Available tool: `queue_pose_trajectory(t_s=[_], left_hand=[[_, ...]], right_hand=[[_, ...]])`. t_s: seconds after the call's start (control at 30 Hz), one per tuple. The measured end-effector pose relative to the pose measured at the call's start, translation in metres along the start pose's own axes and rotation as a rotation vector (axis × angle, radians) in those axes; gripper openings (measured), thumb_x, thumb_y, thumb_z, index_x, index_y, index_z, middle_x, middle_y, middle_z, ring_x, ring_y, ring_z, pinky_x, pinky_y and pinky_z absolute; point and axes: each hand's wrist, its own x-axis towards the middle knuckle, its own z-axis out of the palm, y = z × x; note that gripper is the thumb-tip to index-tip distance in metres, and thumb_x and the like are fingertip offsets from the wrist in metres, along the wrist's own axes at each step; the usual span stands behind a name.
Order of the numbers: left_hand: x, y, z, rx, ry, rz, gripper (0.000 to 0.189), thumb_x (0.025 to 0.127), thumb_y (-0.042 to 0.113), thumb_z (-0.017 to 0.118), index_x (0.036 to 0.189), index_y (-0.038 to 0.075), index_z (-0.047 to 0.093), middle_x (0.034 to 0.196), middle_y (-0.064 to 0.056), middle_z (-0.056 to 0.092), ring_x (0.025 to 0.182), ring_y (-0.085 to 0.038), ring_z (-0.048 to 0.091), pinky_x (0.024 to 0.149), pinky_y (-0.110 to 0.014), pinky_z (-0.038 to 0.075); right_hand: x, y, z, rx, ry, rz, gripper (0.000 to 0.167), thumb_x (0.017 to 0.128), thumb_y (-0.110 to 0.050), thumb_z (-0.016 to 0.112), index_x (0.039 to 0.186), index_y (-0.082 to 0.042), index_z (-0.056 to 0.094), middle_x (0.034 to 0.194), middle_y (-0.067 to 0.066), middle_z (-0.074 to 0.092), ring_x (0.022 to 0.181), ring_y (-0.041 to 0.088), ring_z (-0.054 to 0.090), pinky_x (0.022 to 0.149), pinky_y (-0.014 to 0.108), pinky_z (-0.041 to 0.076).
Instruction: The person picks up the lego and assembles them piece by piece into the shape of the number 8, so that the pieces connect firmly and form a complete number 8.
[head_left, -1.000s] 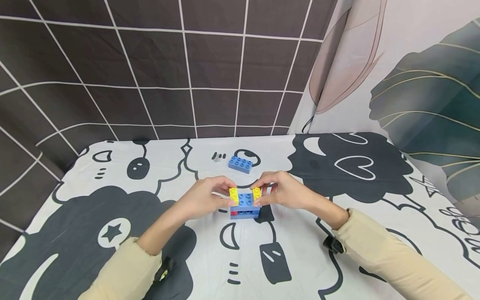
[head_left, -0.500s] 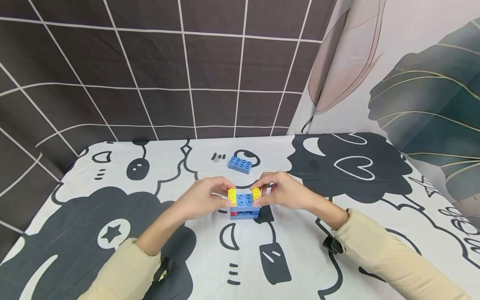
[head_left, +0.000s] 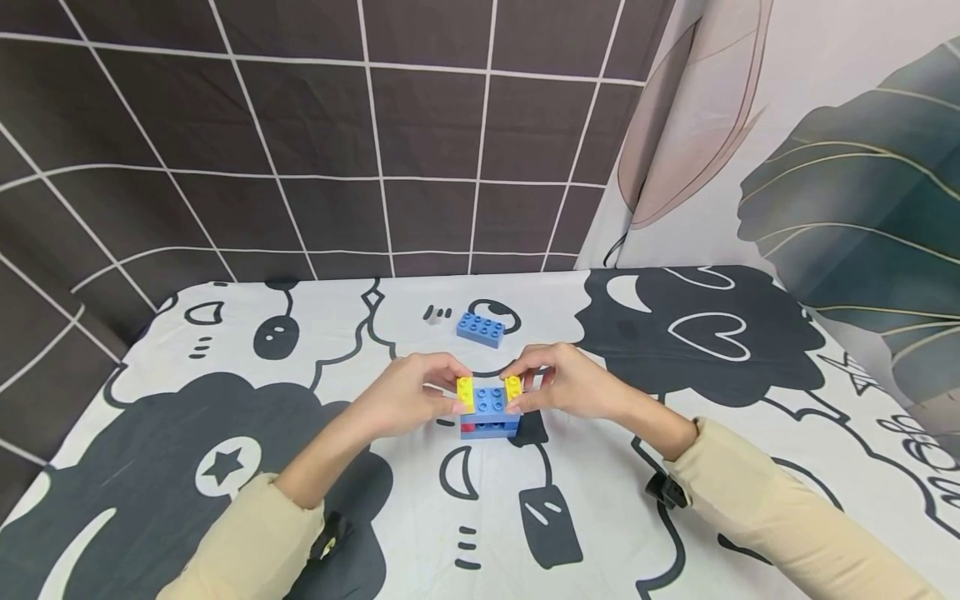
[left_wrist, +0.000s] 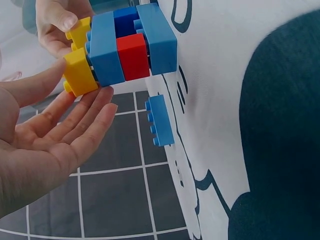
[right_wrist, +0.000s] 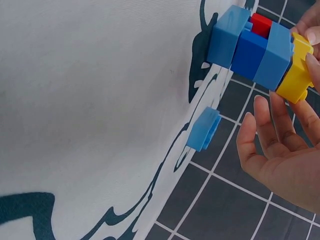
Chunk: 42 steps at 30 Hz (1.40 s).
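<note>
A small stack of toy building bricks stands on the patterned cloth. Its lower light-blue brick carries a red brick and a dark-blue brick side by side, and an upper light-blue brick spans both. At its left end, my left hand pinches a yellow brick between thumb and fingers. My right hand pinches another yellow brick at the right end. In the wrist views a thin gap shows between the yellow bricks and the blue one, whose middle studs are bare.
Beyond the stack lies a loose light-blue brick, studs up. The black-and-white cloth covers the surface up to a dark gridded curtain at the back. A leaf-patterned curtain hangs at right.
The yellow brick under my left hand has shifted very slightly left over the last second. My hands, the rest of the stack and the loose blue brick look nearly still.
</note>
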Motion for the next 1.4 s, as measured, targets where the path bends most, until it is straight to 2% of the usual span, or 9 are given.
queue_pose_trajectory(t_s=[0.3, 0.77, 1.13, 1.4], left_hand=[[0.0013, -0.0001, -0.0003, 0.009, 0.003, 0.023, 0.030, 0.076, -0.001, 0.071, 0.104, -0.001, 0.063, 0.094, -0.006, 0.065, 0.095, -0.024, 0.060, 0.085, -0.038, 0.047], [0.0024, 0.0047, 0.0005, 0.100, 0.023, 0.031, 0.028, 0.075, 0.001, 0.071, 0.103, 0.001, 0.066, 0.090, -0.005, 0.066, 0.089, -0.021, 0.061, 0.080, -0.035, 0.050], [0.0017, 0.0023, 0.0029, 0.068, 0.039, -0.043, 0.030, 0.076, 0.002, 0.071, 0.106, 0.003, 0.066, 0.092, -0.004, 0.065, 0.096, -0.025, 0.059, 0.078, -0.036, 0.049], [0.0024, 0.0022, 0.0037, 0.055, 0.038, -0.056, 0.029, 0.076, 0.002, 0.072, 0.105, 0.005, 0.066, 0.091, -0.002, 0.065, 0.097, -0.025, 0.059, 0.078, -0.038, 0.048]], right_hand=[[0.0002, 0.0002, 0.0004, -0.007, 0.001, 0.005, 0.037, 0.068, -0.011, 0.080, 0.102, 0.000, 0.068, 0.086, -0.002, 0.063, 0.078, 0.023, 0.056, 0.060, 0.026, 0.047], [0.0009, 0.0004, 0.0002, -0.014, 0.012, -0.041, 0.034, 0.068, -0.011, 0.080, 0.099, -0.002, 0.069, 0.083, -0.002, 0.062, 0.075, 0.020, 0.056, 0.059, 0.027, 0.046], [0.0012, 0.0005, 0.0006, -0.020, 0.009, -0.032, 0.035, 0.069, -0.012, 0.080, 0.100, 0.000, 0.068, 0.084, -0.001, 0.062, 0.077, 0.021, 0.056, 0.063, 0.029, 0.048], [0.0011, 0.0000, -0.0028, -0.006, -0.027, -0.007, 0.035, 0.071, -0.013, 0.078, 0.102, -0.002, 0.067, 0.086, -0.001, 0.062, 0.078, 0.019, 0.056, 0.064, 0.028, 0.047]])
